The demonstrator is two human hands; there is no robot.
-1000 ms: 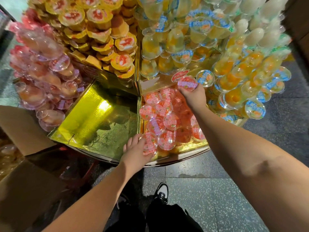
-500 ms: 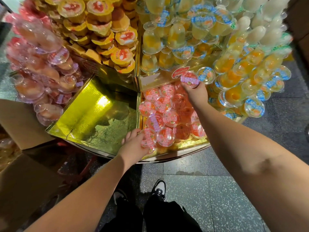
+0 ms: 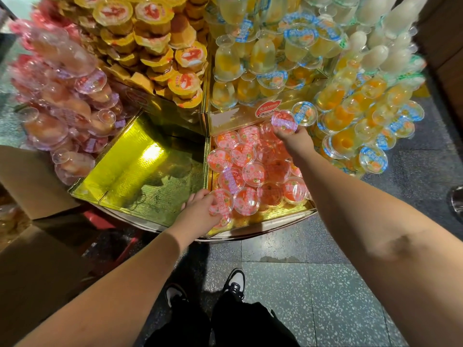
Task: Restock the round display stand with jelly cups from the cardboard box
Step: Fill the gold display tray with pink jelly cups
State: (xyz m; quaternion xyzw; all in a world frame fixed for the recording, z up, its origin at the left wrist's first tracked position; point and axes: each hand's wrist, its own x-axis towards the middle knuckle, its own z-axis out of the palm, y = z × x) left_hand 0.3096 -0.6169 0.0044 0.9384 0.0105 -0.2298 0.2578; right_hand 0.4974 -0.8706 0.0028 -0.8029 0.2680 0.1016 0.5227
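Gold foil lining on the round stand [image 3: 150, 176], tiered and split into wedge bins; upper tiers heaped with cups: pink ones [image 3: 62, 96] left of the bare gold bin, yellow-lidded ones [image 3: 160, 53] behind it, pale and orange ones with blue lids [image 3: 350, 101] to its right and beyond; brown cardboard box [image 3: 27, 186] left of the stand, low at the frame edge, flaps open, contents too dim to make out; speckled grey floor [image 3: 325, 296] in front of the stand, with black trousers and two black-and-white shoes [image 3: 235, 281] on it; red jelly cups [image 3: 250, 171] packed in the bin just right of the bare gold one, lids up, some tilted; right hand [image 3: 293, 139] over the back of that bin, fingers closed on one red cup [image 3: 284, 121] held lid-up near the stand's label; left hand [image 3: 200, 214] at the front corner of the same bin, fingers curled around the front-left cup [image 3: 221, 204], which rests among the others.
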